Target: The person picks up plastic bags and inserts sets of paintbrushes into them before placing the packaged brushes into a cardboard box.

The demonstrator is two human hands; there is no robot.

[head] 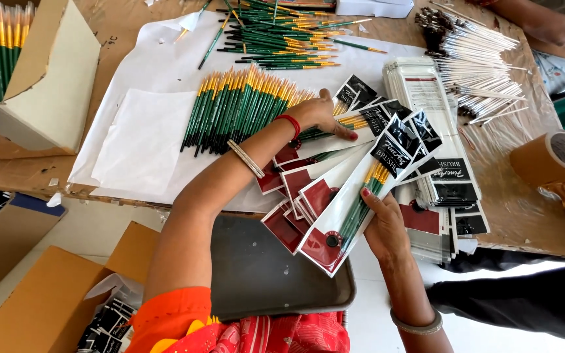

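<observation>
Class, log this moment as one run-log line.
left hand: pressing fanned brush packets | right hand: holding filled packet | loose green brushes beside

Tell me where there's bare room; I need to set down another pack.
Free: the white paper left of the green brushes, and the dark tray below the left hand. Crowded: packs at the right hand, white sticks, tape roll.

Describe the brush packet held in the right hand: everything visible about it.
The brush packet is a long, flat clear sleeve with a white backing card, a black printed header at its upper end and a dark red panel with a round black mark at its lower end. Green-handled brushes with yellow ferrules lie inside. It slants diagonally over the table edge, overlapping other fanned packets. The right hand grips its right edge.
</observation>
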